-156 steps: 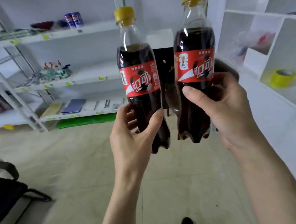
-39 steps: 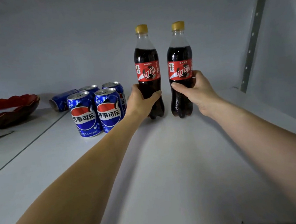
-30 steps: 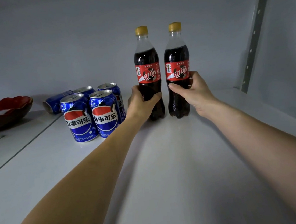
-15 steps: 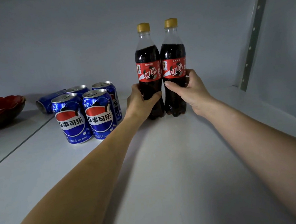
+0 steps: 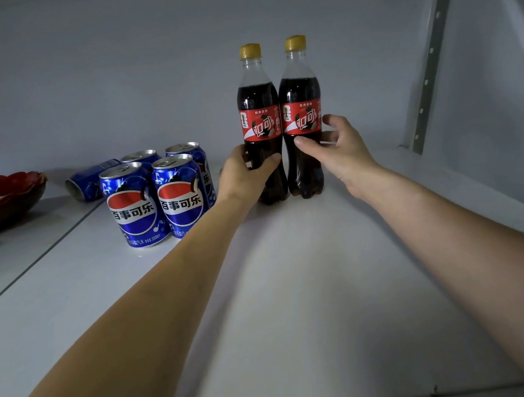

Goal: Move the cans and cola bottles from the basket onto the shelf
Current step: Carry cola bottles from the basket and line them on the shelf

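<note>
Head view, frame centre. White shelf board (image 5: 296, 291): carries all items. Two dark plastic cola bottles with red labels and yellow caps, upright and touching: left bottle (image 5: 260, 124), right bottle (image 5: 302, 116). Blue cans (image 5: 157, 196): four upright, one lying behind, left of the bottles. Left hand (image 5: 245, 177): grip wrapped round left bottle. Right hand (image 5: 336, 148): grip loosened, fingers spread, thumb touching right bottle; nearer for withdrawal.

Both bare forearms reach forward over the shelf toward its back edge. The left hand (image 5: 245, 175) grips low round the left bottle (image 5: 260, 124), thumb across its front. The right hand (image 5: 338, 154) has fingers loosely spread, thumb tip touching the right bottle (image 5: 301, 116), the other fingers just off it.
</note>
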